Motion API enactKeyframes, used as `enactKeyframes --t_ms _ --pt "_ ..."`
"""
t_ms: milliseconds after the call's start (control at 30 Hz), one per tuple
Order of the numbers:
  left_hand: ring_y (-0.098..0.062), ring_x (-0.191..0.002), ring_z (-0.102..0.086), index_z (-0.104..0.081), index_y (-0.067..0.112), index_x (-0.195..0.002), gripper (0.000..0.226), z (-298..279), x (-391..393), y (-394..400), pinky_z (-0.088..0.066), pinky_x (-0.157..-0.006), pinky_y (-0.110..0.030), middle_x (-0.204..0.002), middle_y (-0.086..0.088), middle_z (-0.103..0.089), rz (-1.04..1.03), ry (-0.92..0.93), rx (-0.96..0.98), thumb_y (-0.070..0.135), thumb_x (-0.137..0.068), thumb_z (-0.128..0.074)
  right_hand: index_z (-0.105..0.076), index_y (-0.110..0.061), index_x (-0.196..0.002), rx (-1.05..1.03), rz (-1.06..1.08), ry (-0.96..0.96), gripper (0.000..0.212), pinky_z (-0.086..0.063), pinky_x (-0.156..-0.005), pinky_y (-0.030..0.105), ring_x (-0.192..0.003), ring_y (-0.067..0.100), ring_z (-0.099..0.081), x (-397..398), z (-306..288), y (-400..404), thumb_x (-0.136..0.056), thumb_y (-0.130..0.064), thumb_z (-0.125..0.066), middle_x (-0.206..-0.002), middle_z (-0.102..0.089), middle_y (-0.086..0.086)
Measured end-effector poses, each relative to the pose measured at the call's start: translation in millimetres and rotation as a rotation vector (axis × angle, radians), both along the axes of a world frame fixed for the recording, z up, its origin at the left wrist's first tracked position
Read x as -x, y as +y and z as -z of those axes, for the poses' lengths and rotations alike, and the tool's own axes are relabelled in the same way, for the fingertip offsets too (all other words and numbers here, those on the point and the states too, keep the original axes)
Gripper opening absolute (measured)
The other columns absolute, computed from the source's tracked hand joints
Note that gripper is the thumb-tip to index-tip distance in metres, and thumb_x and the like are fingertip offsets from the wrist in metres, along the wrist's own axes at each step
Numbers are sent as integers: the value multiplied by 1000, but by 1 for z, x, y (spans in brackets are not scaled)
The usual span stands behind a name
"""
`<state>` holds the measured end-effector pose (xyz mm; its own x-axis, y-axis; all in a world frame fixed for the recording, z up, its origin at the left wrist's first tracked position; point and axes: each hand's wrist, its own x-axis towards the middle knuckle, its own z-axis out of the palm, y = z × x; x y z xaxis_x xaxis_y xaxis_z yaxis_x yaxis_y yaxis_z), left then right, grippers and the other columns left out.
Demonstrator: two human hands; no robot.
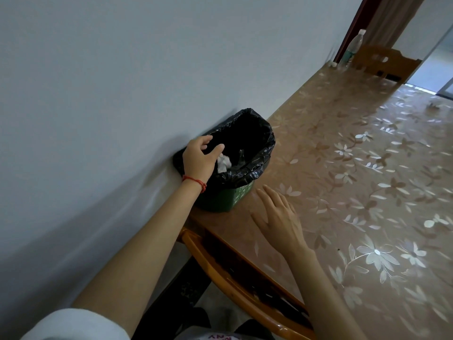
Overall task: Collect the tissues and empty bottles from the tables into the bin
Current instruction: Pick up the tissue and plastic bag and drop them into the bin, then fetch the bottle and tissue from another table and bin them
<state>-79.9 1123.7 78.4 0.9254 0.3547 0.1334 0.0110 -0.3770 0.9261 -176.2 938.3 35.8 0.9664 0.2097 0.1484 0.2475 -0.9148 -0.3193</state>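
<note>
Left hand (199, 159) over the bin (226, 165) mouth, fingers loosely spread, holding nothing; crumpled tissue (223, 163) just below the fingertips, already inside the black liner. Right hand (278, 214) flat and open beside the bin, over the bench (343, 168). Far off at upper right, bottle (353, 49) standing upright at the bench's end, right hand nearer. Probably next.

Green bin (224, 200) with black liner (259, 133), white tissue (223, 163), brown floral-patterned table (343, 168), red wrist string (195, 182)

Glossy black plastic liner (257, 153) in the bin, crumpled tissue (223, 163), shiny floral table cover (355, 168).
</note>
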Motion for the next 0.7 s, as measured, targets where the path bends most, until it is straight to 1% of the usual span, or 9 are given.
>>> enactKeyframes --t_ms 67,133,200,267,333,433,500,600,700 --pt "-18 -103 -57 -63 8 -110 32 3 9 0 -42 -86 -24 -115 -8 -62 19 -40 -72 22 -81 -67 -46 -14 -132 -1 5 1 63 -44 -97 45 -127 26 -45 0 2 -1 -85 -53 -28 -139 -48 8" --pt "-20 -104 -57 -64 6 -108 29 5 19 -1 -42 -90 -26 -112 -11 -63 71 -134 -180 21 -82 -66 -46 -14 -132 0 8 -1 63 -43 -97 44 -127 25 -45 1 4 -1 -86 -53 -28 -139 -48 8" --pt "-24 -106 -58 -65 3 -106 31 9 29 -2 -41 -94 -26 -109 -13 -64 135 -210 -298 24 -83 -62 -46 -15 -132 -5 11 -1 61 -43 -97 43 -127 25 -45 2 6 -2 -86 -52 -31 -140 -47 8" --pt "-26 -108 -57 -65 3 -107 38 14 40 -6 -37 -95 -27 -111 -14 -64 181 -241 -398 31 -84 -56 -46 -14 -132 -8 18 0 56 -43 -98 44 -127 25 -45 4 9 -5 -88 -47 -40 -140 -46 8" --pt "-27 -113 -55 -63 4 -111 43 20 48 -10 -35 -96 -32 -116 -14 -63 223 -252 -476 35 -84 -50 -46 -13 -132 2 33 -7 52 -42 -99 43 -128 26 -44 7 12 -8 -89 -42 -50 -140 -46 9" --pt "-27 -117 -53 -62 5 -113 43 29 59 -15 -37 -99 -39 -120 -14 -61 296 -303 -645 34 -85 -49 -45 -14 -133 17 77 2 51 -39 -101 43 -130 26 -42 14 17 -16 -90 -39 -52 -142 -45 9" --pt "-26 -117 -53 -62 5 -113 41 37 65 -17 -38 -101 -40 -120 -13 -62 354 -341 -742 34 -86 -49 -43 -14 -134 20 109 17 51 -37 -103 43 -130 26 -40 19 20 -21 -90 -39 -53 -142 -44 9" --pt "-26 -117 -54 -62 6 -112 40 50 75 -21 -36 -103 -39 -120 -13 -62 427 -365 -817 33 -87 -48 -44 -13 -133 16 172 26 52 -39 -101 44 -129 27 -42 30 24 -28 -89 -36 -56 -142 -44 10" --pt "-27 -115 -56 -63 6 -111 40 62 84 -25 -41 -100 -41 -119 -13 -63 508 -387 -888 33 -87 -47 -45 -13 -133 21 247 28 51 -42 -99 44 -128 28 -43 43 27 -35 -89 -35 -56 -141 -45 11"
